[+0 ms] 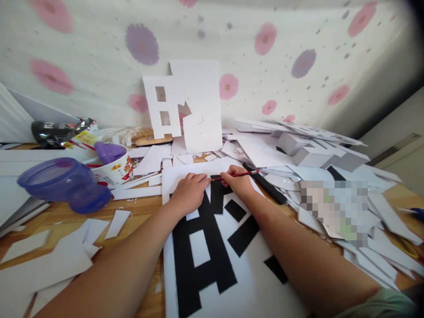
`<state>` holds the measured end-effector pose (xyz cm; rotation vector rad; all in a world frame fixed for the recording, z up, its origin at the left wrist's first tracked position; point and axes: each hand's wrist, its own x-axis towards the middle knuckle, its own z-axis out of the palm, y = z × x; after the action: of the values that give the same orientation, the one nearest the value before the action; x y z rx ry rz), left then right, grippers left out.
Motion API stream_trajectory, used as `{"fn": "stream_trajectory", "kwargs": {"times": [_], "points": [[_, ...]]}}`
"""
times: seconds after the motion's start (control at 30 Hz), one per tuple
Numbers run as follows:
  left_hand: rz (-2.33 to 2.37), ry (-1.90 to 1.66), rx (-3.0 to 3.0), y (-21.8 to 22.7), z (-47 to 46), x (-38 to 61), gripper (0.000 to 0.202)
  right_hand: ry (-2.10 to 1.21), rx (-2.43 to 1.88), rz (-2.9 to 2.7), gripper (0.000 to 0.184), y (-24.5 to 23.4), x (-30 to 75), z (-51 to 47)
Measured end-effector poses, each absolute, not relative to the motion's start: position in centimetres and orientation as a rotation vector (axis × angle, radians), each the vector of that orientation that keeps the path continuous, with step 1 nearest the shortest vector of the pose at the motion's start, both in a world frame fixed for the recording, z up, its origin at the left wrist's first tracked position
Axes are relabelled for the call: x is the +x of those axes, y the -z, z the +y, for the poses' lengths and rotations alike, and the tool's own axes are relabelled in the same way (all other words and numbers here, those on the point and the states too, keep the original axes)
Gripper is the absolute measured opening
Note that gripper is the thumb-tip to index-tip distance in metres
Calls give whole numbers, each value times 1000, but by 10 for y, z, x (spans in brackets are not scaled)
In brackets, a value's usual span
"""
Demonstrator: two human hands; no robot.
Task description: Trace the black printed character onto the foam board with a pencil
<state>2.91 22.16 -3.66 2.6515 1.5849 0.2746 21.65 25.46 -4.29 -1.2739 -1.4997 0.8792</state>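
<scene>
A red pencil [243, 173] is gripped in my right hand [236, 177], its tip pointing left toward my other hand. My left hand [189, 191] lies flat, fingers stretched out, pressing on the top part of a black cut-out [218, 258] with window-like openings. That cut-out rests on a large white board [265, 296]. Beneath and beside the pencil is a further black piece [217, 201], partly hidden by my hands. Loose black pieces, among them a rectangle [243, 236] and a smaller one [235, 211], lie to its right on the board.
A white panel with square openings [203, 92] leans on the flowered wall covering. At left stand a blue translucent cup [62, 181] and a paper tub [115, 170]. White scraps [62, 251] cover the left side; white folded pieces [311, 154] pile up at right, near a black bar [270, 187].
</scene>
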Motion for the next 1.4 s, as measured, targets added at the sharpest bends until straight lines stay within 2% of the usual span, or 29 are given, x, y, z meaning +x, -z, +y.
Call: {"fn": "stream_trajectory", "kwargs": {"times": [0.63,1.4], "points": [[1616,-289,2670,39,222,31,40,-1034,-1219,-1494,22,41,219,249],[1584,-327,2627,39,225,29,39,-1235,-1105,-1499,23,41,223,246]]}}
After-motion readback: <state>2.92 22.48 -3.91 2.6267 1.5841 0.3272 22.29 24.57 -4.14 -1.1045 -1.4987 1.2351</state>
